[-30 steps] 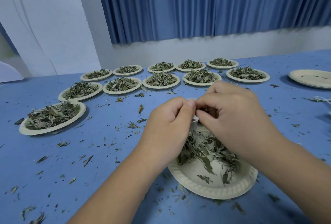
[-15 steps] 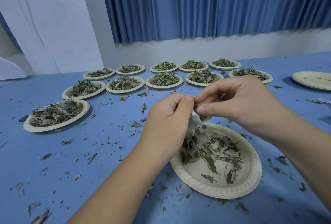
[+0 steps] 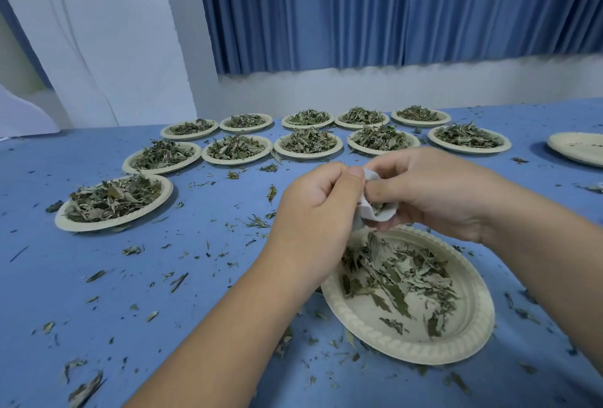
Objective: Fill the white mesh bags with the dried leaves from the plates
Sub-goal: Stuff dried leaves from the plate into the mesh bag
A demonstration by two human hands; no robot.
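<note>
- The left hand (image 3: 316, 211) is curled tight, with its thumb pinching one edge of the white mesh bag (image 3: 372, 211). To my eye it is there to keep the mouth of the bag held up and open.
- The right hand (image 3: 437, 192) faces it, fingers and thumb closed on the other side of the bag. A few bits of green show at the cloth, so I take it to be tucking leaves in. How full the bag is I cannot tell, as it is bunched small between the two hands.
- The bag hangs just above the far rim of the plate (image 3: 408, 352) under the hands. That looks deliberate, since anything that drops lands back on the plate rather than on the bench (image 3: 42, 260).
- The dried leaves (image 3: 398, 277) on that plate are thinned out and lie mostly below the left wrist, with bare plate showing nearer the person. I judge this plate about half emptied.
- Beyond the hands stand rows of full plates (image 3: 308, 156), and another full one (image 3: 98, 226) sits off to the left, all apparently waiting their turn.
- Far out past the right hand lies an empty plate (image 3: 577, 149).
- Leaf scraps (image 3: 177, 282) litter the bench all around both forearms.
</note>
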